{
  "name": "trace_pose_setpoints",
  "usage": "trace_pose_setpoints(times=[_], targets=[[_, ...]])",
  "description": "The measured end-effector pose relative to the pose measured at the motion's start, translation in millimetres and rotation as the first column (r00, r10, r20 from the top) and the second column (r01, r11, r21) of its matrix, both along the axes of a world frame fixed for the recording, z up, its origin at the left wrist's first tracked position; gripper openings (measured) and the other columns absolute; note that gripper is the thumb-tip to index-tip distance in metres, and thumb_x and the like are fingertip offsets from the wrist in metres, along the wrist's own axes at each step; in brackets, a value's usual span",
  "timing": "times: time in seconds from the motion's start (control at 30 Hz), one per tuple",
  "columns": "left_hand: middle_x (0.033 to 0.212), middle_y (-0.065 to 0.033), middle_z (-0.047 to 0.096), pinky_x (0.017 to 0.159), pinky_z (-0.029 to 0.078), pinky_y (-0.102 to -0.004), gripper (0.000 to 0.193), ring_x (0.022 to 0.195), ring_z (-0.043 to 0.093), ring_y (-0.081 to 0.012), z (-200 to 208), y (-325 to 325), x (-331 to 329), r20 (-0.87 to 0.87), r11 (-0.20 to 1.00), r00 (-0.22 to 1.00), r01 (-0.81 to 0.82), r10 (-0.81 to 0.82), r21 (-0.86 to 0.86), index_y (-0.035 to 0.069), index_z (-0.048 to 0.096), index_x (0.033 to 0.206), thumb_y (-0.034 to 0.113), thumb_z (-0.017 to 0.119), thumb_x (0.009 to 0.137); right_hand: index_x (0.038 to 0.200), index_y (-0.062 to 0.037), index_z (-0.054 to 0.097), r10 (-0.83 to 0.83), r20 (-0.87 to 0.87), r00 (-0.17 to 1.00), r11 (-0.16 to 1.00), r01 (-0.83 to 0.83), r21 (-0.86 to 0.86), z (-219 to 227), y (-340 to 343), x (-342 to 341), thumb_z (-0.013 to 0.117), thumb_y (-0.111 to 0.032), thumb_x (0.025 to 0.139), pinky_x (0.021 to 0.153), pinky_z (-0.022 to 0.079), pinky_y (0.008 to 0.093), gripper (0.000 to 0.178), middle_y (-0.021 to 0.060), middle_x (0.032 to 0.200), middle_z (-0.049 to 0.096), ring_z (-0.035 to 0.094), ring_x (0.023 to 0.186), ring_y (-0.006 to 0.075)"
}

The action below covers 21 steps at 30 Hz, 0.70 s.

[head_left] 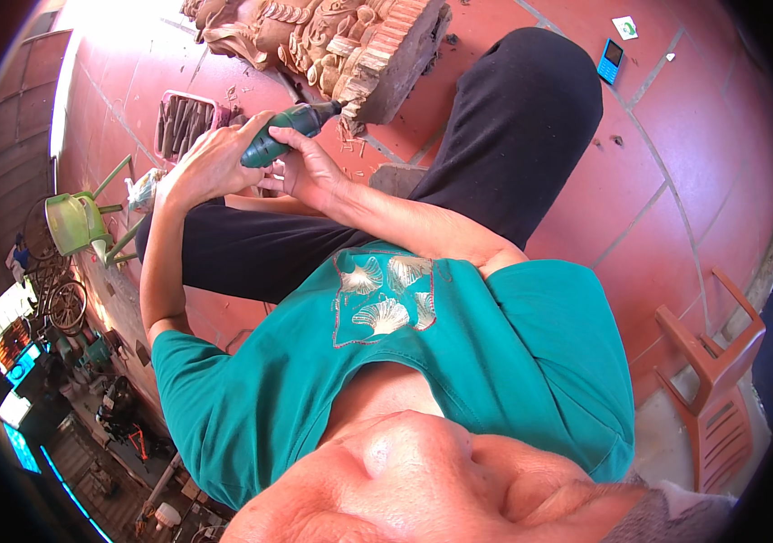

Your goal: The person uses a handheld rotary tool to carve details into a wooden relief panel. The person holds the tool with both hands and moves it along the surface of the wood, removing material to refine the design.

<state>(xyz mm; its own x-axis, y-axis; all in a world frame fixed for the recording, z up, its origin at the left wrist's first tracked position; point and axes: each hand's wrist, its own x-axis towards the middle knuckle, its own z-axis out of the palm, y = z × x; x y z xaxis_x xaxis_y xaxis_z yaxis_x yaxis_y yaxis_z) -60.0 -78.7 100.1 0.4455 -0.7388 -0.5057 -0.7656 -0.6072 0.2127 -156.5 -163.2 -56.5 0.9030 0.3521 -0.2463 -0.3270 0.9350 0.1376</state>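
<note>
**Screens and a small packet on the tiled floor**

A blue mobile phone [610,60] lies on the red tiles well to the right of the hands' grip and a little beyond it, its small dark screen facing up. Just past it sits a small white packet [625,27] with a green patch. Far to the lower left of the grip, glowing blue screens [20,362] show, too small to make out.

The tool [289,132] in my hands is dark green, and the carved wood block [350,41] is pale tan with brown shadows. My shirt [459,362] is teal with silvery shell prints; my trousers [495,136] are black. The floor [676,208] is red tile with pale joints, carrying a blue phone [610,60] and an orange-brown plastic chair [717,398].
</note>
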Motion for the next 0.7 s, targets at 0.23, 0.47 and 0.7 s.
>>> trace_pose_setpoints(times=[0.23,0.47,0.7], targets=[[0.099,-0.0281,0.068,0.085,0.052,-0.0509,0.075,0.094,0.068,-0.0460,-1.4,-0.6,0.3,-0.002,1.000,1.000,-0.009,0.009,-0.003,0.004,0.045,0.144,0.014,0.070,0.073,0.127,-0.0148,0.056,-0.008,-0.011,1.000,1.000,0.008,0.000,4.3,-2.8,-0.5,0.078,-0.031,0.088,0.104,0.048,0.0526,0.048,0.0043,0.123,0.064,0.063,0.116,0.0258],[0.093,-0.0274,0.069,0.078,0.053,-0.0512,0.075,0.088,0.069,-0.0455,-2.6,1.7,-0.9,-0.008,0.999,0.999,-0.037,0.037,0.013,0.003,0.044,0.143,0.013,0.071,0.074,0.119,-0.0158,0.060,0.007,-0.008,1.000,1.000,-0.007,-0.019,8.0,-4.0,1.3,0.078,-0.032,0.087,0.089,0.057,0.0415,0.040,0.0031,0.109,0.069,0.068,0.097,0.0194],[0.094,-0.0277,0.069,0.078,0.053,-0.0513,0.076,0.088,0.069,-0.0454,-4.4,6.1,-3.0,0.024,0.998,0.998,-0.061,0.061,0.027,0.002,0.042,0.143,0.014,0.072,0.074,0.119,-0.0155,0.060,0.039,0.047,0.998,0.999,-0.038,-0.014,-1.1,-1.7,7.5,0.078,-0.031,0.087,0.089,0.058,0.0435,0.039,0.0034,0.108,0.070,0.070,0.096,0.0199]])
